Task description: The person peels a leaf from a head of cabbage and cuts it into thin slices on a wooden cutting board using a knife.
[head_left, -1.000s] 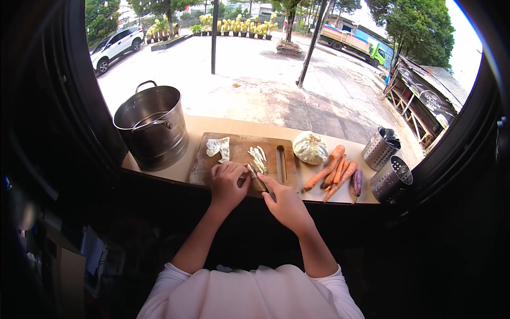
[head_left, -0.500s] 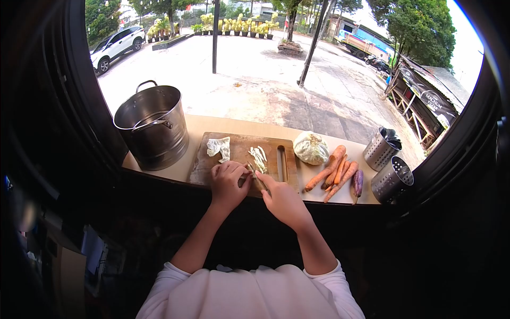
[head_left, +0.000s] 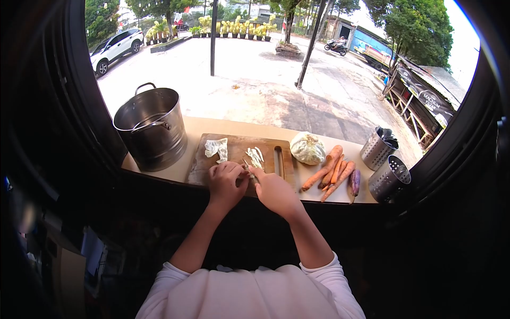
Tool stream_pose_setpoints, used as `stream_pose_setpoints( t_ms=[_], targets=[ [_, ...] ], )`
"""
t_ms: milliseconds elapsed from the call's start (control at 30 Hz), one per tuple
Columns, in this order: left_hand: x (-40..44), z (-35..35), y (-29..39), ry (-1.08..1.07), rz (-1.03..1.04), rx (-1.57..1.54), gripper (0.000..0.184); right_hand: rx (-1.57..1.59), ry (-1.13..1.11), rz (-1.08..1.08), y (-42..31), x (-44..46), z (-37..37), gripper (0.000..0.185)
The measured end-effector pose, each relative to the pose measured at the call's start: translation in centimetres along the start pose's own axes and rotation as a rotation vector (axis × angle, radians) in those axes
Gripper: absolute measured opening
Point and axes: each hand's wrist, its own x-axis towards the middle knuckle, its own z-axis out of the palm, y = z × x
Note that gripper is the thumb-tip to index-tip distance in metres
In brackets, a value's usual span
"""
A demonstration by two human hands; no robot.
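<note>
On the wooden cutting board, my left hand is closed, its fingers bent over a small piece too hidden to name. My right hand wraps round the handle of a knife, whose blade is close to my left fingertips. Thin pale shreds lie just beyond the knife. A crumpled whitish leaf piece rests at the board's upper left, beyond my left hand.
A large metal pot stands left of the board. To the right are a cabbage, several carrots, a purple vegetable and two perforated metal holders. A motorcycle is outside.
My right hand has moved slightly left with the knife, nearer my left hand. Outside, the truck has shifted right and a motorcycle has appeared. The view has shifted slightly.
</note>
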Motion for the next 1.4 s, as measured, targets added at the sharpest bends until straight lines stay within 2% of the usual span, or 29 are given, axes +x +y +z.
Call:
stream_pose_setpoints(
  t_ms=[433, 500, 700, 1000, 1300, 1400],
  targets=[
    [-0.1, 0.1, -0.3, -0.030, -0.009, -0.021, 0.017, -0.007, 0.005, -0.020, 0.4, -1.3, -0.3, 0.049],
    [-0.2, 0.2, -0.4, -0.017, -0.003, -0.019, 0.015, 0.015, 0.063, -0.037, 0.9, -0.9, 0.8, 0.049],
    [0.0, 0.0, 0.0, 0.005, -0.003, -0.022, 0.013, -0.020, 0.007, -0.012, -0.1, -2.0, -0.5, 0.049],
    [0.0, 0.1, -0.2, -0.003, 0.004, -0.016, 0.011, -0.057, 0.097, -0.067, 1.2, -1.1, 2.0, 0.052],
    [0.0, 0.0, -0.1, 0.018, 0.003, -0.026, 0.012, -0.215, 0.065, 0.023, -0.3, -2.2, 1.5, 0.047],
    [-0.1, 0.2, -0.2, 0.006, 0.000, -0.035, 0.013, -0.138, 0.083, -0.024, 0.4, -1.4, 1.1, 0.051]
  ],
)
